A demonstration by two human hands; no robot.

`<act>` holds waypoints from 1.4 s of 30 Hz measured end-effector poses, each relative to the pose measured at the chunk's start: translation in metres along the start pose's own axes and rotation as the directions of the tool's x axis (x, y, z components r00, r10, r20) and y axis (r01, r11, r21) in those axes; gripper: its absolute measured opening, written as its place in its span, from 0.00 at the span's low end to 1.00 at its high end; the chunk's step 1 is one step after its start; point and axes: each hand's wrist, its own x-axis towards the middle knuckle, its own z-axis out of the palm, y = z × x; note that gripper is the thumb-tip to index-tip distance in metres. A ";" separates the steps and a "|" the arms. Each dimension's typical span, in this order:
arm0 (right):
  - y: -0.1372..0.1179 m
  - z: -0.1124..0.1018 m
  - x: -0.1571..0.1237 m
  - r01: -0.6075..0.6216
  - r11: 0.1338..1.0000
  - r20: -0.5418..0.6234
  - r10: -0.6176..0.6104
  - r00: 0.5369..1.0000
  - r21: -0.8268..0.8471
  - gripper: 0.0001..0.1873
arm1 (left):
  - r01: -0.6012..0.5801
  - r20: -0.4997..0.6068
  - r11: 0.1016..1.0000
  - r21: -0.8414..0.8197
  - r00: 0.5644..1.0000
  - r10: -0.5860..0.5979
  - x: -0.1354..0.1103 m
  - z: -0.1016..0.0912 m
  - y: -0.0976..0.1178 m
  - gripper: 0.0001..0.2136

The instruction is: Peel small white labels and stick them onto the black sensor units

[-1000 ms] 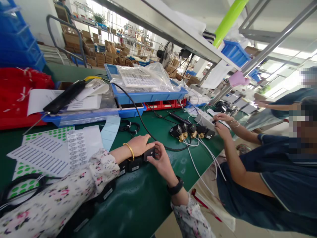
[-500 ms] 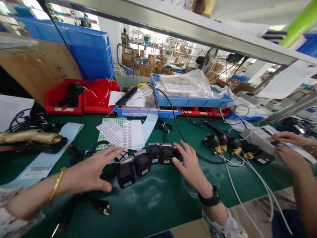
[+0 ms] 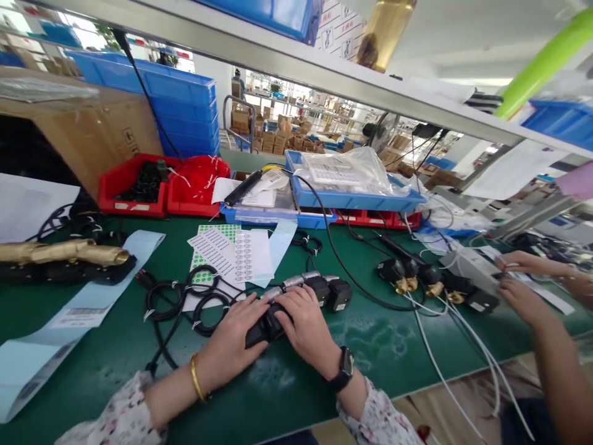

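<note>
A slanting row of black box-shaped units [image 3: 340,295] with silver metal fittings lies on the green tabletop. My left hand [image 3: 231,337], with a gold bangle at the wrist, is wrapped round the unit at the near left end, thumb on its near side. Over the neighbouring units lies my right hand [image 3: 301,318], with a dark watch at the wrist; its fingers bend across their tops and its thumb presses on a unit beside the left hand. Both hands partly hide the units beneath. Coiled black cables [image 3: 206,303] lie just beyond my left hand.
Printed label sheets [image 3: 227,253] lie behind the units. Red bins [image 3: 134,191] and blue trays [image 3: 356,194] line the back. Brass fittings [image 3: 102,253] are at left. At right, another person's hands [image 3: 523,290] work near black units with brass fittings [image 3: 435,287] and white tubes.
Both hands have come together from the two ends of the row and now rest on its left units. The row has closed up and straightened. The view has shifted slightly.
</note>
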 end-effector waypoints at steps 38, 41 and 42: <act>0.134 -0.018 0.080 -0.334 0.934 0.010 0.338 0.941 -0.127 0.30 | 0.060 0.162 0.977 0.204 0.982 -0.094 0.057 0.096 0.087 0.66; 0.129 -0.011 0.087 -0.434 0.883 -0.016 0.438 0.899 -0.179 0.38 | 0.149 0.117 0.976 0.162 0.979 -0.169 0.074 0.118 0.104 0.65; 0.127 -0.010 0.089 -0.428 0.883 -0.007 0.435 0.900 -0.193 0.39 | 0.177 0.093 0.974 0.145 0.977 -0.191 0.079 0.125 0.108 0.65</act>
